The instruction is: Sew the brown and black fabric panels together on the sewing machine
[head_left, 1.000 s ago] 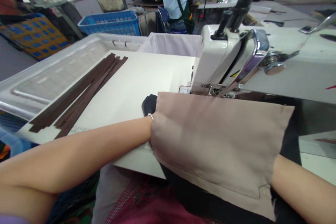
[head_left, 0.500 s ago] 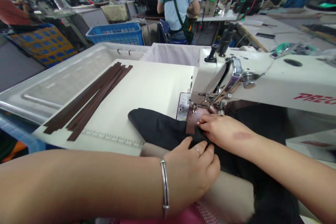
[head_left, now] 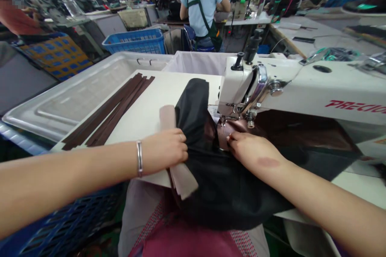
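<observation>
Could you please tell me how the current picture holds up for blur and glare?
Head view: the taupe fabric in the left hand looks slightly blurred; head view: the sewing machine is clearer, its red lettering readable but cut off at the right edge; head view: a sheen shows on the brown fabric by the right hand.

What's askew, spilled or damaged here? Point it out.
Nothing looks spilled or damaged. Only the brown strips on the white table look slightly untidy: they fan apart, their near ends uneven. The black fabric sags over the near edge in folds, but that seems normal for cloth being handled.
</observation>
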A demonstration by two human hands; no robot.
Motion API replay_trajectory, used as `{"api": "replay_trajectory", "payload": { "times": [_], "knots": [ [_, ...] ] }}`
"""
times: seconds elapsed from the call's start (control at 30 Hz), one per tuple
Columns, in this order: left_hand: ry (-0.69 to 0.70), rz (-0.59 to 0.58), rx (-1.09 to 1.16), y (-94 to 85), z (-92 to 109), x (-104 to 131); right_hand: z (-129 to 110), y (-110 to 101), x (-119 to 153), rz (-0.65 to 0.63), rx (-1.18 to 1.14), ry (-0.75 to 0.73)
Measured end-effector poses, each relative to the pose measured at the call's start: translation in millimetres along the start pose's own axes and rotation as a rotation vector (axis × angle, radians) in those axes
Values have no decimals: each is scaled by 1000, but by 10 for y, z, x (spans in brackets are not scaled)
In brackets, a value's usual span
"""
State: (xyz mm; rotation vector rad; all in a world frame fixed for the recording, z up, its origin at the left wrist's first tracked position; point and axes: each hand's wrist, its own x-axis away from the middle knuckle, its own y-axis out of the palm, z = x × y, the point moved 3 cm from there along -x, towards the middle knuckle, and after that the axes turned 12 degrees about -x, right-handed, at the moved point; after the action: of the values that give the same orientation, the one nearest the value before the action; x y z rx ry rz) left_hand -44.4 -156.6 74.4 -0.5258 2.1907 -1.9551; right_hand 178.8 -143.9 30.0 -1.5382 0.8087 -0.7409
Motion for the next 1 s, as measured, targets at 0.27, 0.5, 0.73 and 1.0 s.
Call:
{"api": "replay_trajectory", "payload": {
  "times": [0.27, 0.5, 0.73, 1.0],
  "knots": [
    [-454, -16, 5, -24, -159, -329, -25, -1, 35, 134, -109, -53],
    [-348, 169, 73, 307, -141, -779, 254, 144, -11, 340, -326, 23],
    [-516, 207, -169, 261, -138, -930, 360, 182, -76, 427, -484, 93],
    [-416, 321, -15, 268, -182, -751, 341, 146, -44, 435, -580, 52]
  ]
}}
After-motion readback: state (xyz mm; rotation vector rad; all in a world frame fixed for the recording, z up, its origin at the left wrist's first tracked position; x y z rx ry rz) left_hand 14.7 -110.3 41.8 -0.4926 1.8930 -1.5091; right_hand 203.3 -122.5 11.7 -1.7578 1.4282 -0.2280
